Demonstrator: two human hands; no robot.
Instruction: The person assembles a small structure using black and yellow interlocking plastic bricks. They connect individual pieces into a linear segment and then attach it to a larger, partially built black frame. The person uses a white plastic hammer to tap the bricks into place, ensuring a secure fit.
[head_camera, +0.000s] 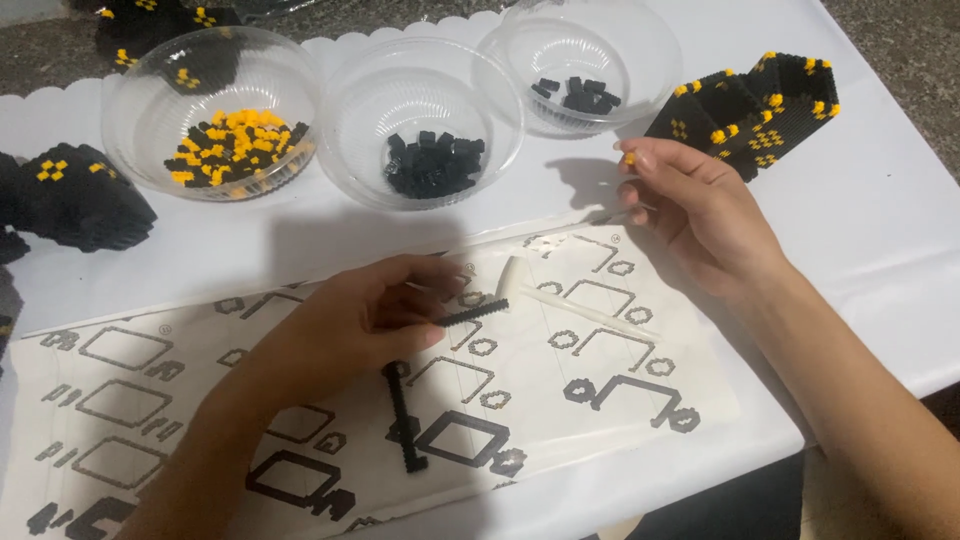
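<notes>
Pinching a black strip (473, 313) between closed fingers, the left hand (365, 320) holds it over the instruction sheet (600, 400); another strip (403, 417) lies just below. The right hand (690, 205), fingers closed on a tiny yellow piece (629, 158), likely must press it onto the strip.

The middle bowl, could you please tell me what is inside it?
The middle bowl holds a small heap of black bricks, with no yellow showing. Any pieces beneath the heap are covered and cannot be seen.
</notes>
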